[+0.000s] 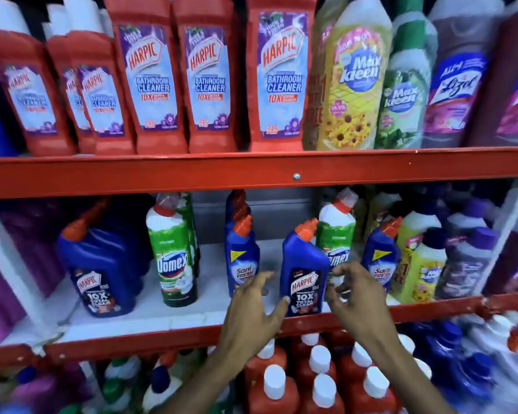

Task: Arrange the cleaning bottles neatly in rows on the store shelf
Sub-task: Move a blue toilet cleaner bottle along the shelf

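A blue Harpic bottle (pixel 304 270) with an orange cap stands upright at the front of the middle shelf (pixel 162 312). My left hand (pixel 253 309) is spread open at its left side, thumb touching its lower edge. My right hand (pixel 356 294) hovers at its right side, fingers curled and apart, in front of a white and green Domex bottle (pixel 337 231). Neither hand grips anything. Further left stand a blue Sani Fresh bottle (pixel 241 258), another Domex bottle (pixel 174 252) and a larger blue Harpic bottle (pixel 102 270).
Red Harpic bathroom cleaner bottles (pixel 153 79) fill the upper shelf, with Max Kleen (pixel 356 73) and Lizol bottles (pixel 455 85) to the right. A second Sani Fresh bottle (pixel 382 258) and yellow and purple bottles crowd the middle shelf's right. Red white-capped bottles (pixel 274 389) stand below.
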The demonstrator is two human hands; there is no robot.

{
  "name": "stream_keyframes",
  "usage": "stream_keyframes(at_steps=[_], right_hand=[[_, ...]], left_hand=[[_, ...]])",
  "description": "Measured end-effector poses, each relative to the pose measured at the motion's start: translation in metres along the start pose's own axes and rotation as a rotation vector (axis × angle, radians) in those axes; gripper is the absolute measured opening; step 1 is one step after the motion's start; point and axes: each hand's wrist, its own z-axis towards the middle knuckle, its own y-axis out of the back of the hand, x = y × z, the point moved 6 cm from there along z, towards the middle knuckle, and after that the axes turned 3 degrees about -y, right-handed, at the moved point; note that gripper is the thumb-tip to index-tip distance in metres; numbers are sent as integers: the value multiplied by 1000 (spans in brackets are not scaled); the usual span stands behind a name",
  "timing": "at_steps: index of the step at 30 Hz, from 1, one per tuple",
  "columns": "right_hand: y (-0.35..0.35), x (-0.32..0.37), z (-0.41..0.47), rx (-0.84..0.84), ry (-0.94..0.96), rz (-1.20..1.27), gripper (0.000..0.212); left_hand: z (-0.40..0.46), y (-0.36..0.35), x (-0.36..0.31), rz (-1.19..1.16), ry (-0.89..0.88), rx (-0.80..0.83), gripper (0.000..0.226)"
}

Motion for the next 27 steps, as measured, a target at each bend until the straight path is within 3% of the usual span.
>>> stream_keyframes(at_steps=[4,13,19,27], right_hand=[[-20,-13,2,199,-71,31,29],[-26,-9,-1,250,-67,253,31],[-50,61,-18,241,19,360,36],[-138,176,-46,341,112,511,30]], left_hand=[[10,-21,-1,-175,80,33,40],[-7,-16,16,-262,55,-140,35],[-36,49,44,-281,49,-324,38],[-81,170,106,-170,69,-521,42]])
